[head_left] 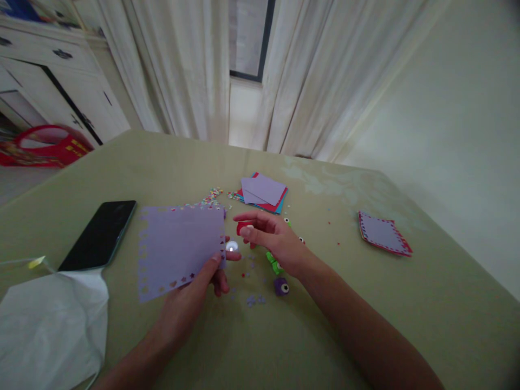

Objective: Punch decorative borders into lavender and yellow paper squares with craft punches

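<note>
A lilac paper sheet with small shapes punched along its edges is held up by my left hand, thumb on top near its lower right corner. My right hand pinches a small red craft punch, just right of the sheet and apart from it. A shiny white round thing shows by my left fingers; its kind is unclear. Below my right hand lie a purple punch with an eye-like face and green punches, partly hidden. Lilac punched-out bits lie on the table.
Behind the sheet are scattered colourful paper bits and a stack of coloured paper. Further right lies a stack of edge-punched sheets. A black phone and a white face mask are on the left of the table.
</note>
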`<state>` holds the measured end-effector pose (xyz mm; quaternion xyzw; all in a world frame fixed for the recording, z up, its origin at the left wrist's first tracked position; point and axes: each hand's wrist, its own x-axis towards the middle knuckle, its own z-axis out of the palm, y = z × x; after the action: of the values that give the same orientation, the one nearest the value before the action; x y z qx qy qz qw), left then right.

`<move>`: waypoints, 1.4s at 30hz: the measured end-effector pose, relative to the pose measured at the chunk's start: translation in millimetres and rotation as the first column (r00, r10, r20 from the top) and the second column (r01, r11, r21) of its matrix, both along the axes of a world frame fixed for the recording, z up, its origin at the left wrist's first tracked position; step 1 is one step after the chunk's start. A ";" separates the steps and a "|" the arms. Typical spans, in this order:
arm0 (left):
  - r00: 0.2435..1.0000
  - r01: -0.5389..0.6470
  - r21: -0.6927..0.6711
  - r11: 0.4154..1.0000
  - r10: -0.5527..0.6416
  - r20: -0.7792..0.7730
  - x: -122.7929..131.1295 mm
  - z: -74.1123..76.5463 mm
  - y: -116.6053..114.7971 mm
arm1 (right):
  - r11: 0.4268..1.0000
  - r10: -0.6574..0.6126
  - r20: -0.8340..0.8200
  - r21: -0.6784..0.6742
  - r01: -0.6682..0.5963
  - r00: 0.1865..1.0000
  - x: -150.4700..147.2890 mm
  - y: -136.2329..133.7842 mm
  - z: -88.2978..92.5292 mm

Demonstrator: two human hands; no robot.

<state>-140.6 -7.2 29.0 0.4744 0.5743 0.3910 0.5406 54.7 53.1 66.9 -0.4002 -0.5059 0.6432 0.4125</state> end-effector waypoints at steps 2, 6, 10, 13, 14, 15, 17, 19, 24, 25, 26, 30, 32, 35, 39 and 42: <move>0.999 0.033 -0.001 0.999 -0.033 -0.029 1.5 3.8 0.3 | 1.000 -0.003 -0.002 -0.001 0.003 1.000 -0.3 0.1 -0.4; 0.994 0.073 -0.007 0.997 -0.073 -0.083 4.8 11.9 0.1 | 1.000 0.000 -0.001 -0.031 0.000 1.000 -1.7 -0.9 -1.4; 0.984 0.099 0.001 0.995 -0.098 -0.147 6.3 13.0 -0.1 | 0.999 0.011 -0.021 -0.046 -0.012 1.000 -3.1 -2.6 -0.4; 0.984 0.085 0.000 0.996 -0.084 -0.155 6.0 12.8 0.2 | 0.999 0.012 -0.025 -0.046 -0.013 1.000 -3.0 -3.3 0.7; 0.986 0.073 -0.006 0.997 -0.073 -0.149 5.7 13.2 0.4 | 0.999 0.016 -0.025 -0.047 -0.017 1.000 -2.6 -3.3 0.8; 0.988 0.062 -0.011 0.998 -0.063 -0.143 5.6 14.0 0.6 | 0.999 0.022 -0.022 -0.048 -0.023 1.000 -2.2 -3.2 0.7; 0.988 0.053 -0.019 0.998 -0.055 -0.145 5.7 16.2 1.4 | 0.998 0.040 -0.012 -0.045 -0.040 0.999 -1.2 -2.6 0.0; 0.986 0.055 -0.021 0.998 -0.057 -0.156 6.6 19.0 2.3 | 0.998 0.049 -0.005 -0.037 -0.050 0.999 -0.4 -1.8 -1.1; 0.989 0.070 -0.053 0.996 -0.077 -0.125 9.3 21.1 3.2 | 0.998 0.055 0.002 -0.033 -0.055 0.998 -0.3 -0.7 -2.1; 0.989 0.082 -0.056 0.995 -0.088 -0.119 9.4 19.4 2.8 | 0.998 0.052 -0.003 -0.035 -0.052 0.999 -0.5 -0.8 -1.8; 0.989 0.091 -0.051 0.994 -0.097 -0.115 9.3 17.0 2.2 | 0.998 0.047 -0.013 -0.040 -0.048 0.999 -0.7 -0.8 -1.4; 0.986 0.114 -0.023 0.993 -0.116 -0.123 9.0 4.7 -2.0 | 0.998 0.017 -0.077 -0.054 -0.021 0.997 -2.3 -1.5 0.0; 0.985 0.119 -0.009 0.993 -0.119 -0.124 8.9 1.2 -4.0 | 0.997 0.011 -0.105 -0.074 -0.019 0.994 -3.5 -1.9 -0.3; 0.981 0.128 -0.018 0.992 -0.129 -0.143 8.8 2.3 -5.3 | 0.993 0.001 -0.122 -0.120 -0.016 0.993 -5.3 -1.9 -3.2; 0.970 0.127 -0.050 0.991 -0.135 -0.202 8.9 7.8 -5.5 | 0.990 -0.050 -0.092 -0.134 0.037 0.995 -7.0 -0.8 -9.9; 0.968 0.121 -0.053 0.991 -0.129 -0.217 9.0 8.7 -5.8 | 0.987 -0.065 -0.082 -0.155 0.052 0.994 -8.1 -0.8 -12.7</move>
<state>-131.7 -13.0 37.6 0.5394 0.6071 0.2899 0.5063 46.6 52.3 54.2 -0.4172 -0.4247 0.6843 0.4210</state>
